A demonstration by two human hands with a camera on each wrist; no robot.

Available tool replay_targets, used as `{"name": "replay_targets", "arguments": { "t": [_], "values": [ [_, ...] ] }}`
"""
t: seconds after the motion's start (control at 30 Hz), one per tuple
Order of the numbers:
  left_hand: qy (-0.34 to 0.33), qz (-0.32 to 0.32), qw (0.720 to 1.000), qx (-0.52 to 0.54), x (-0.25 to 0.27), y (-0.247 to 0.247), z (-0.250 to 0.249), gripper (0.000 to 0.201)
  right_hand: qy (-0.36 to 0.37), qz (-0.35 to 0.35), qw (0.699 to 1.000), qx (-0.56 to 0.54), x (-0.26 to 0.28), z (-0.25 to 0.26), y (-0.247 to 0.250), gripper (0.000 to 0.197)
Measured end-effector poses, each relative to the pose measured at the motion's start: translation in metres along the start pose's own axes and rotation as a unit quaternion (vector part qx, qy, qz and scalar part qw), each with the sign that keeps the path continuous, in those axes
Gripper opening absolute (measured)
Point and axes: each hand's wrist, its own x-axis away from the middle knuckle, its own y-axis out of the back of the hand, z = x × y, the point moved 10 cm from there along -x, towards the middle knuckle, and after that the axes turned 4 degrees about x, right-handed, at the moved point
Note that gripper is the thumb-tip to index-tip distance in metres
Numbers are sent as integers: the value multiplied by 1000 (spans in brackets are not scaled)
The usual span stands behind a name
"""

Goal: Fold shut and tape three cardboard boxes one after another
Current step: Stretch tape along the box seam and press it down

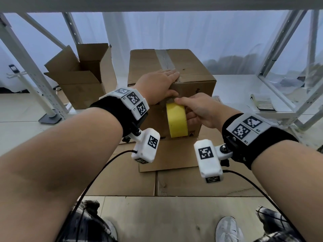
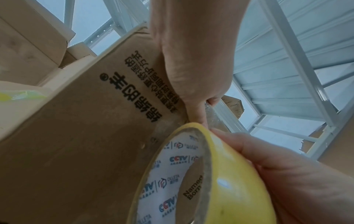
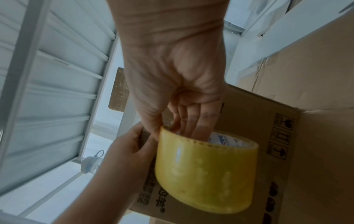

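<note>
Open box (image 1: 82,75) left of taped box (image 1: 171,79); shelf frame (image 1: 279,67) right.

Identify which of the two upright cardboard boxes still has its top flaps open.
The back-left box: its flaps stand up, untaped. The centre box under the left hand is folded shut, with tape along its top seam.

Head view is aimed forward and down over both forearms. Wrist views are aimed up along each palm, close in. Tape roll (image 1: 176,121) and box (image 1: 172,79) are shared by all three.
</note>
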Motion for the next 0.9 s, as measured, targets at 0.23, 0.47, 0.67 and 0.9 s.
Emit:
{"name": "replay_targets", "arguments": {
  "t": [0.23,0.47,0.67,0.9],
  "values": [
    [-10,-26,1000,12,2,3,0,68,-50,-4,999,10,-1,-19,-5,41],
    [-7,-69,997,-35,7,2,-5,84,-42,5,999,12,-6,-19,0,41],
    [-8,-62,997,-36,5,4,-5,81,16,-23,995,98,-5,-6,22,38],
    [-48,-69,996,9,13,11,-10,57,248,-395,842,272,32,77,92,19]
  ]
}}
